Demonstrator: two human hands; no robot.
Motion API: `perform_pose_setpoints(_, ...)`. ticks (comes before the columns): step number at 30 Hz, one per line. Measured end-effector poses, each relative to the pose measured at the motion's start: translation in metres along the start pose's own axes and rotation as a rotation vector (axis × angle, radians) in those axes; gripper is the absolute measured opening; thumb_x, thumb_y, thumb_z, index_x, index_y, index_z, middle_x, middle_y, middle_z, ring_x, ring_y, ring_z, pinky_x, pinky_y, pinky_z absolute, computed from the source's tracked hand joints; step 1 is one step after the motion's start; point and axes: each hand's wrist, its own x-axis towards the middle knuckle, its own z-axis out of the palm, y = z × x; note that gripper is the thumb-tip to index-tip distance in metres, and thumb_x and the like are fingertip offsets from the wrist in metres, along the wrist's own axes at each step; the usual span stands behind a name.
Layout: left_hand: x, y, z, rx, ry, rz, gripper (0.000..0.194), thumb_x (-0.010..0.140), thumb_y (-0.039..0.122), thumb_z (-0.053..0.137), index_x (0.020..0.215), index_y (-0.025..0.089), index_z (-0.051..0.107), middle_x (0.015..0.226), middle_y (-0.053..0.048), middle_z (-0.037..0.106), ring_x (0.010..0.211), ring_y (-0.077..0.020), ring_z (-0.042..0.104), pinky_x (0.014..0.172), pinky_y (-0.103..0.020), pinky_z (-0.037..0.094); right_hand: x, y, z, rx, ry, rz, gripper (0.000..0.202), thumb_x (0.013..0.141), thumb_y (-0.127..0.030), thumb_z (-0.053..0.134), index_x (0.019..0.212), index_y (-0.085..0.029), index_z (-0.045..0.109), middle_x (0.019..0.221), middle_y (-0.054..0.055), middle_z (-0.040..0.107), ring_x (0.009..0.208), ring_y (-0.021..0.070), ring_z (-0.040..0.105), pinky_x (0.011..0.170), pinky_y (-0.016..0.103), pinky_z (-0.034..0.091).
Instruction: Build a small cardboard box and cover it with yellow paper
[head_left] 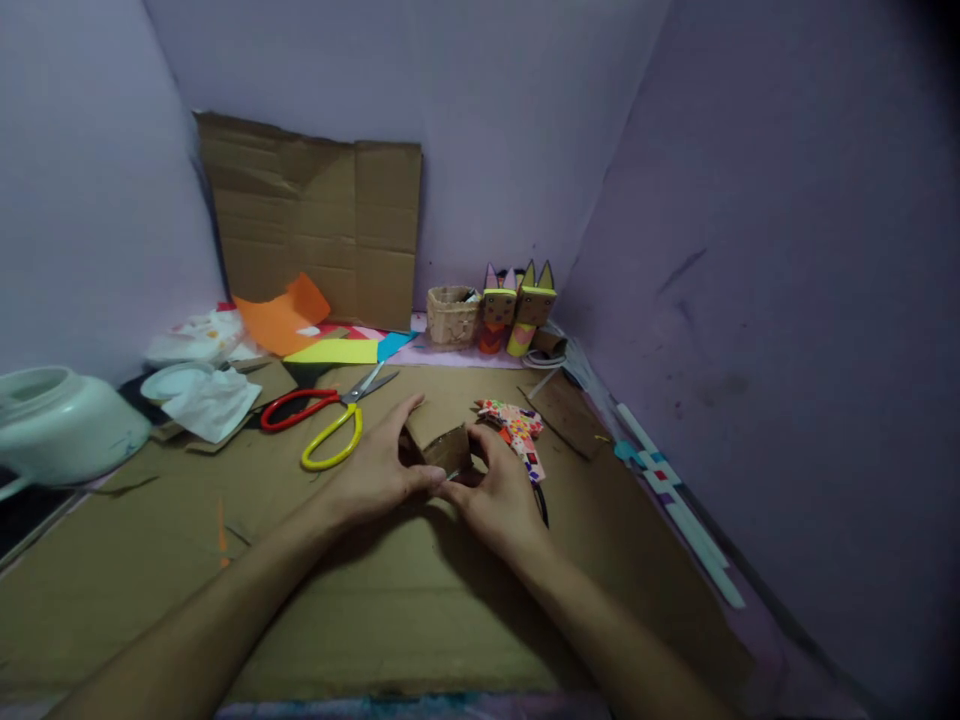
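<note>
Between my two hands is a small folded piece of brown cardboard (448, 452), low over the cardboard sheet (360, 610). My left hand (382, 465) grips its left side, thumb along the lower edge. On the right side my right hand (499, 490) pinches it, the thumb close to the left thumb's tip. Scissors (349, 400) with one red and one yellow handle lie apart just left of my left hand. Behind my right hand rests a glue gun (517, 420) with a colourful floral pattern, partly hidden by the fingers.
A white pot (71, 425) and crumpled tissue (214, 403) are at left. Orange paper (281, 315) lies before an upright cardboard panel (315, 220). A woven basket (452, 318) and two eared paper figures (534, 310) stand at the back. White strips (697, 540) line the right edge.
</note>
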Motion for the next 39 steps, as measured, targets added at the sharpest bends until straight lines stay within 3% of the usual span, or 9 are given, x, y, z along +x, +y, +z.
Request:
perform_pose_setpoints(3,0.002,-0.002,-0.005,-0.169,-0.055,-0.028,0.089,0.058,0.021,0.071,0.137,0.011,0.031,0.097,-0.010,0.063,0.087,-0.0260,0.060,0.074,-0.036,0.046,0.002,-0.003,-0.005,0.167,-0.101,0.092,0.039,0.061,-0.019,0.070,0.097,-0.019,0.059,0.098,0.008,0.066,0.090,0.0228,0.064,0.077,0.037,0.054)
perform_pose_setpoints(7,0.004,-0.010,-0.010,-0.276,-0.208,-0.001,0.083,0.058,0.012,0.066,0.133,0.014,0.033,0.101,-0.010,0.063,0.084,-0.0225,0.059,0.068,-0.031,0.046,0.005,-0.005,-0.015,0.166,-0.157,0.181,0.037,0.059,-0.024,0.071,0.094,-0.018,0.058,0.096,0.009,0.065,0.088,0.0245,0.064,0.075,0.040,0.055)
perform_pose_setpoints(10,0.006,-0.017,-0.014,-0.176,-0.242,0.090,0.079,0.057,0.010,0.064,0.132,0.014,0.037,0.108,-0.010,0.060,0.086,-0.0215,0.057,0.069,-0.029,0.044,0.007,-0.002,-0.019,0.146,-0.133,0.128,0.057,0.056,-0.028,0.075,0.109,-0.018,0.055,0.118,0.015,0.057,0.108,0.0300,0.057,0.081,0.043,0.054)
perform_pose_setpoints(14,0.007,-0.023,-0.014,-0.111,-0.260,0.167,0.083,0.060,0.018,0.069,0.136,0.017,0.036,0.118,-0.011,0.058,0.098,-0.0262,0.055,0.079,-0.034,0.044,0.009,0.004,-0.017,0.063,-0.217,-0.011,0.079,0.060,-0.032,0.076,0.131,-0.020,0.043,0.136,0.016,0.045,0.126,0.0313,0.043,0.097,0.047,0.042)
perform_pose_setpoints(17,0.007,-0.025,-0.011,-0.169,-0.252,0.162,0.088,0.062,0.024,0.071,0.139,0.016,0.031,0.124,-0.013,0.056,0.108,-0.0296,0.054,0.087,-0.038,0.043,0.012,0.007,-0.013,0.026,-0.242,-0.035,0.079,0.063,-0.030,0.074,0.134,-0.020,0.040,0.135,0.015,0.048,0.127,0.0303,0.043,0.104,0.048,0.035)
perform_pose_setpoints(21,0.007,-0.028,-0.008,-0.321,-0.310,0.129,0.089,0.062,0.022,0.070,0.140,0.017,0.027,0.128,-0.014,0.055,0.114,-0.0287,0.053,0.092,-0.040,0.042,0.013,0.008,-0.011,0.103,-0.221,0.022,0.072,0.063,-0.024,0.072,0.129,-0.022,0.045,0.129,0.012,0.054,0.121,0.0281,0.050,0.098,0.044,0.043)
perform_pose_setpoints(31,0.007,-0.024,-0.005,-0.318,-0.245,0.218,0.062,0.060,0.020,0.071,0.119,0.019,0.052,0.116,-0.009,0.062,0.106,-0.0272,0.056,0.091,-0.039,0.044,0.012,0.006,-0.011,0.187,-0.229,0.074,0.070,0.059,-0.017,0.073,0.123,-0.022,0.047,0.124,0.010,0.056,0.117,0.0252,0.052,0.092,0.038,0.049)
perform_pose_setpoints(39,0.005,-0.018,-0.003,-0.302,-0.168,0.149,0.062,0.055,0.011,0.065,0.116,0.017,0.054,0.114,-0.008,0.063,0.105,-0.0259,0.056,0.090,-0.037,0.044,0.013,0.009,-0.012,0.165,-0.223,0.054,0.069,0.058,-0.018,0.075,0.122,-0.023,0.050,0.124,0.010,0.056,0.117,0.0268,0.051,0.092,0.042,0.048)
